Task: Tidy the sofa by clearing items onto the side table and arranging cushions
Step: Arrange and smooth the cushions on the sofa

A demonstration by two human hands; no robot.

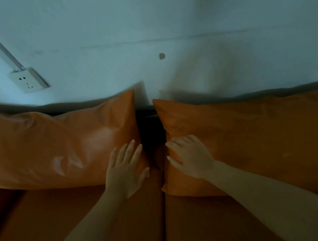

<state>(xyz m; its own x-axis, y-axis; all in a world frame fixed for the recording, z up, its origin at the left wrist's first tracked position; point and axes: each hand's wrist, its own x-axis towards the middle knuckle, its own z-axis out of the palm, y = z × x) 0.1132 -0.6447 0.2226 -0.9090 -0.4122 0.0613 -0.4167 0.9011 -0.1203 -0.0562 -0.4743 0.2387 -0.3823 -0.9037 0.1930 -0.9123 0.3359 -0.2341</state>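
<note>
Pale wall [162, 20] behind, orange sofa [86, 217] below, and it looks like the cushion-arranging step. Left cushion [48, 145] and right cushion [265, 140] lean at the back, a dark gap between. Left hand [125, 171] lies flat, fingers straight, on its cushion's inner edge; right hand [190, 156] curls over the other's edge. Next, I'd say: draw them together.
</note>
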